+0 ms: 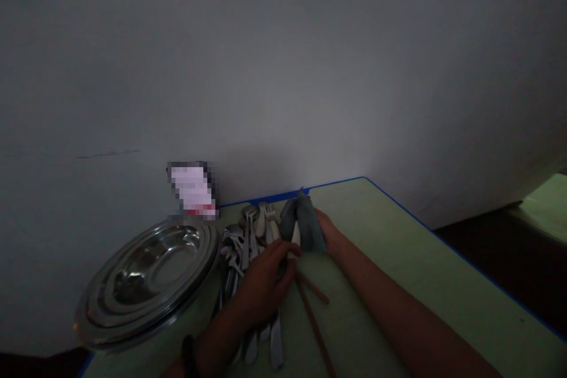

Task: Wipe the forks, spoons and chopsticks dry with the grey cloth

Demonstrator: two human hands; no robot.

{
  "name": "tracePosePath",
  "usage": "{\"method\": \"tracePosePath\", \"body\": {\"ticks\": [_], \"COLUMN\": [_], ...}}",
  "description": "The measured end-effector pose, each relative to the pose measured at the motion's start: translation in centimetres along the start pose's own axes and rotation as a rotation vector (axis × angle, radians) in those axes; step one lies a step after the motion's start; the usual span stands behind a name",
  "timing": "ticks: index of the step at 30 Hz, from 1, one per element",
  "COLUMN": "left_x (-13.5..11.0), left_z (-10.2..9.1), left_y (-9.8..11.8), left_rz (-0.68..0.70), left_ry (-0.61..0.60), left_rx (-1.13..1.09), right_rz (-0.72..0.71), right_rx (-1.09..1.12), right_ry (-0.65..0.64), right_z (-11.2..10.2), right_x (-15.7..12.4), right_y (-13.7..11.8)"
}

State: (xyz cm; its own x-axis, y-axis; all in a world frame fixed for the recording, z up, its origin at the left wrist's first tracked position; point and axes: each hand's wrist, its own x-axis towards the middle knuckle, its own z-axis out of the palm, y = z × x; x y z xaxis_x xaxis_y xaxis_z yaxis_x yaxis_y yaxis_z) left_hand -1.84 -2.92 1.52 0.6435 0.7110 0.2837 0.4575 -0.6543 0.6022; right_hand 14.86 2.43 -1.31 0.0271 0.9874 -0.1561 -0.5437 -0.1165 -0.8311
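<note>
My left hand, with a dark band at the wrist, is closed, fingers pinching a piece of cutlery by its pale handle. The far end of that piece is covered by a grey-blue cloth, so its kind is hidden. Behind the cloth, my right hand is wrapped round it, most fingers out of sight. Just left of the cloth lies a pile of metal spoons, forks and other cutlery, partly under my left hand and forearm. Two brown wooden sticks lie between my forearms.
Stacked round metal dishes stand at the table's left side. A device with a lit, blurred screen leans on the grey wall behind. The pale green table has a blue edge and meets the wall at the back.
</note>
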Motion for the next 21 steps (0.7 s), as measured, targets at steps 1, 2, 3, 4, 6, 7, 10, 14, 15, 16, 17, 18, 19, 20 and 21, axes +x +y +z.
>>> {"method": "tracePosePath", "body": {"ticks": [1,2,3,4,6,7,10,14,15,16,17,18,19,20,21], "left_x": [0.0,0.0,0.0,0.0,0.0,0.0,0.0,-0.1,-0.1,-0.1,-0.1,-0.1,-0.1,-0.1,-0.1], "left_z": [0.0,0.0,0.1,0.2,0.4,0.4,0.4,0.2,0.2,0.2,0.2,0.3,0.3,0.4,0.4], "left_y": [0.0,0.0,-0.1,-0.1,-0.3,-0.4,-0.4,-0.3,-0.3,-0.3,-0.4,-0.4,-0.4,-0.5,-0.5], "left_rz": [-0.008,-0.014,-0.017,-0.016,-0.02,-0.028,-0.038,-0.014,-0.017,-0.023,-0.029,-0.034,-0.038,-0.042,-0.044], "left_ry": [0.005,0.006,0.006,0.004,0.004,0.008,0.003,-0.026,-0.023,-0.019,-0.01,0.0,0.007,0.014,0.019], "left_rx": [0.002,0.01,0.022,0.036,0.052,0.053,0.039,0.033,0.029,0.023,0.015,0.007,0.003,0.006,0.014], "right_rz": [0.01,0.025,0.04,0.05,0.061,0.059,0.049,0.083,0.093,0.104,0.117,0.133,0.145,0.153,0.162], "right_rx": [0.007,0.022,0.043,0.069,0.13,0.159,0.2,0.218,0.221,0.224,0.229,0.236,0.25,0.266,0.28], "right_ry": [0.017,0.038,0.053,0.048,-0.022,-0.074,-0.203,-0.242,-0.242,-0.244,-0.253,-0.268,-0.285,-0.298,-0.304], "right_z": [0.0,0.1,0.1,0.2,0.4,0.5,0.5,0.3,0.3,0.4,0.5,0.6,0.8,0.9,1.0], "right_x": [0.0,0.0,0.0,-0.1,-0.2,-0.2,-0.1,0.1,0.0,-0.1,-0.2,-0.4,-0.6,-0.8,-1.0], "right_y": [0.0,0.0,-0.1,-0.2,-0.4,-0.5,-0.8,-0.8,-0.9,-0.9,-1.0,-1.1,-1.3,-1.4,-1.6]}}
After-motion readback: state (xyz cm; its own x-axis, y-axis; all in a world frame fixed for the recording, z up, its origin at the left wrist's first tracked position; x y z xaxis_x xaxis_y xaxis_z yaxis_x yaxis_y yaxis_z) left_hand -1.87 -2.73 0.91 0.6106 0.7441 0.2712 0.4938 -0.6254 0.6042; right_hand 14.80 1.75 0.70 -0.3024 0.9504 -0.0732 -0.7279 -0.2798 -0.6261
